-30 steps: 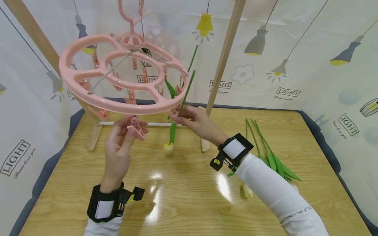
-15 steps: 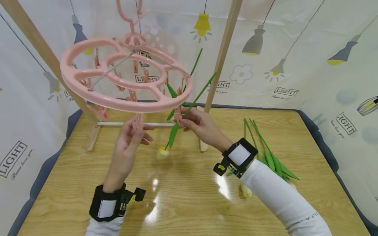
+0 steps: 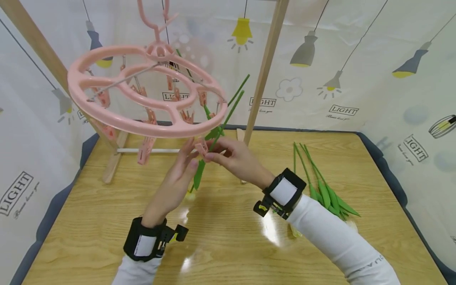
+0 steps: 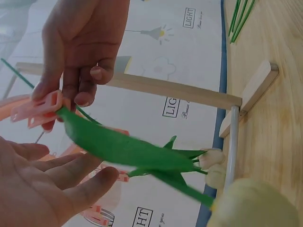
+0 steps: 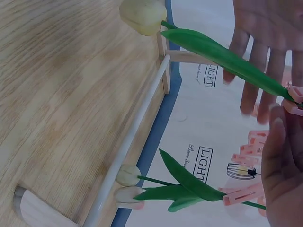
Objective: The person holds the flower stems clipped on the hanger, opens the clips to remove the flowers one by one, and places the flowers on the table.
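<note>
A round pink clip hanger (image 3: 149,130) hangs with pink clothespins beneath its rings. At its near right side my right hand (image 3: 239,159) pinches one clothespin (image 3: 201,147) between thumb and fingers. A tulip (image 5: 213,56) hangs head down from that clothespin, its stem rising past the hanger's rim. My left hand (image 3: 174,183) is close on the left of the clothespin, fingers extended and palm toward the tulip's leaf (image 4: 118,146). In the left wrist view the pale yellow tulip head (image 4: 255,208) is nearest the camera.
Other tulips (image 5: 182,184) hang from a clothespin farther back. Loose tulips (image 3: 325,194) lie on the wooden table (image 3: 228,245) to the right. A wooden frame (image 3: 265,75) with a white crossbar (image 3: 156,150) stands around the hanger. Patterned cloth walls (image 3: 384,91) enclose the table.
My left hand has let go of a clothespin on the left and moved right beside my right hand. The hanger has turned, and the hanging clothespins have swung. The tulip has shifted slightly left.
</note>
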`<action>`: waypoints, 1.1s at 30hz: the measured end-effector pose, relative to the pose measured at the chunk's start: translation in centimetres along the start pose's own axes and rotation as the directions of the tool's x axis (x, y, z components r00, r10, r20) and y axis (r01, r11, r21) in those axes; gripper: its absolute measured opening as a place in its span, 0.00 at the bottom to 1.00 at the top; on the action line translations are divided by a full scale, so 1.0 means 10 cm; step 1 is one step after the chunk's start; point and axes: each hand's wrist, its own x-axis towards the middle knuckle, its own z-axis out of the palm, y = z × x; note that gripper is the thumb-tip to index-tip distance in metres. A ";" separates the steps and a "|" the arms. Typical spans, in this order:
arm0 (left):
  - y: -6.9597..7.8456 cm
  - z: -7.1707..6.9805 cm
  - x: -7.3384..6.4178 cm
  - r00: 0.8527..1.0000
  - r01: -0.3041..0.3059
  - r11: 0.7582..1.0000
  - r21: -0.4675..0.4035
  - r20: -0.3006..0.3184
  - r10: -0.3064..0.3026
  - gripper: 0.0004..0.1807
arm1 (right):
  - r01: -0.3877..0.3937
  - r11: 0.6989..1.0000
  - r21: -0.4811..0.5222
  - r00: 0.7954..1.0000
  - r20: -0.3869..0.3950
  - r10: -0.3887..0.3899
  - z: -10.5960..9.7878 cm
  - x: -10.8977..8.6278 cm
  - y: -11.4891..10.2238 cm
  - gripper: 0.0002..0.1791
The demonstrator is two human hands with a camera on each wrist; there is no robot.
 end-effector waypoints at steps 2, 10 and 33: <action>-0.01 0.03 0.03 0.999 -0.022 1.000 -0.023 -0.025 0.021 0.31 | 0.014 0.999 -0.035 1.000 -0.003 -0.015 0.02 0.01 0.00 0.07; -0.05 0.09 0.09 0.995 -0.057 0.995 -0.081 -0.089 0.050 0.28 | 0.080 0.989 -0.125 0.995 -0.057 -0.087 0.07 0.01 0.03 0.10; -0.14 -0.02 0.04 0.962 -0.024 0.992 0.125 -0.268 0.057 0.25 | -0.065 0.998 0.001 0.988 -0.141 0.065 -0.17 -0.05 0.03 0.19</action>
